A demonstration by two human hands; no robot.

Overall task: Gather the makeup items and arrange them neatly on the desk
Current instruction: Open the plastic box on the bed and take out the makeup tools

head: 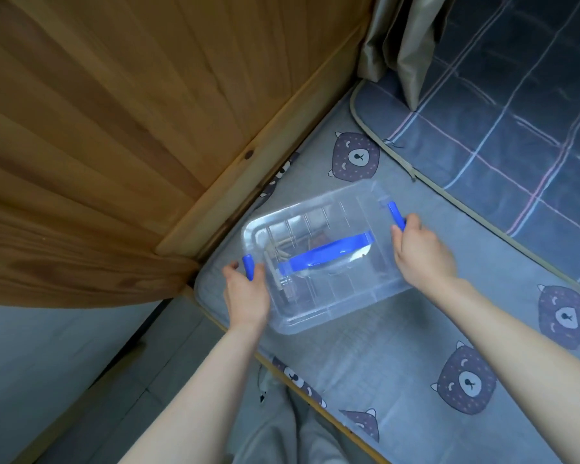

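Note:
A clear plastic storage box (329,296) with a blue carry handle (329,251) on its lid sits on the bed near the wooden headboard. Blurred small items show through the lid at its left end. My left hand (245,293) grips the blue latch (248,266) on the box's left end. On the right end, my right hand (422,252) grips the other blue latch (395,214). The lid lies on the box.
The bed (399,363) has a grey sheet printed with bear faces. A dark plaid quilt (516,105) lies at the upper right. A wooden panel (131,112) fills the upper left, with grey floor (47,363) below it. My legs show at the bottom.

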